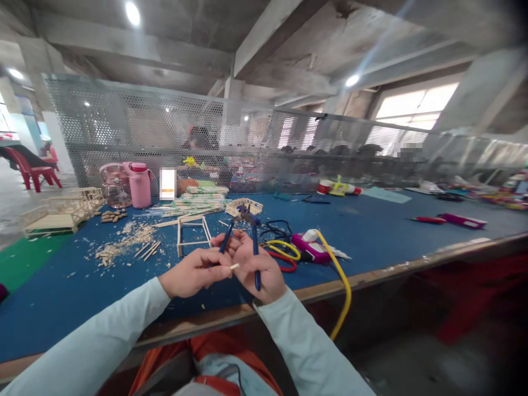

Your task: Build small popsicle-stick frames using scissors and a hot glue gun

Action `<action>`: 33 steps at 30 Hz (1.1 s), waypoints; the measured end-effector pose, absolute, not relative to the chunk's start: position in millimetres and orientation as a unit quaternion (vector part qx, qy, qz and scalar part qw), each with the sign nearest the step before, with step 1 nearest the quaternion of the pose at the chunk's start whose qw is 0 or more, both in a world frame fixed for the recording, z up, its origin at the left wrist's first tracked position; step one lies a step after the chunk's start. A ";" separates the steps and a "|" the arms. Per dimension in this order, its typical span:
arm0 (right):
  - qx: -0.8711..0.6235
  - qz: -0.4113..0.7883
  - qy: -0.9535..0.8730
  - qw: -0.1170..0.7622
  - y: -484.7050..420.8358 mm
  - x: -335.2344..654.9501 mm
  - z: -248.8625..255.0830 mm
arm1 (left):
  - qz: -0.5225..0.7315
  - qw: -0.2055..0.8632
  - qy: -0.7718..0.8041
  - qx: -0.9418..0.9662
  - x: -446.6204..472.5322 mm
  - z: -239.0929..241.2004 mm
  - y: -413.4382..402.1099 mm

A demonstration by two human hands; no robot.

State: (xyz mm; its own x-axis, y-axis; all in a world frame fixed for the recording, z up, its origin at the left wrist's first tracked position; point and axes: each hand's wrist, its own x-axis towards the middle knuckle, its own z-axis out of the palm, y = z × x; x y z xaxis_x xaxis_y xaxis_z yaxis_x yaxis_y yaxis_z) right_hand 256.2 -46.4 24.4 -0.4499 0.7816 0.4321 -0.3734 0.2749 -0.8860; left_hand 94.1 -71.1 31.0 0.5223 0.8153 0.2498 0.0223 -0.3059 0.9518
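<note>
My left hand is closed, pinching a short pale wooden stick between thumb and fingers. My right hand grips cutting pliers with blue handles. The pliers' jaws point away from me and their handles are spread apart. Both hands are close together above the table's front edge. Just beyond my left hand stands a small open frame of wooden sticks. To the right of my right hand lie scissors with yellow and red handles and a purple hot glue gun.
Loose sticks and wood scraps litter the blue table. Finished-looking wooden pieces stand at left. A pink bottle and stick bundles are behind. A yellow cord hangs over the front edge. A mesh partition borders the back.
</note>
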 end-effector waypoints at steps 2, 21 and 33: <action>-0.180 0.536 -0.644 0.515 -40.8 267.6 31.0 | 0.427 0.516 0.311 0.674 90.1 34.8 -67.5; -0.334 0.143 -0.891 0.273 -49.9 283.4 39.3 | 0.538 0.280 0.420 0.675 77.3 43.9 -57.0; -0.332 0.118 -0.886 0.301 -50.4 273.2 34.2 | 0.503 0.277 0.404 0.712 80.0 38.2 -57.6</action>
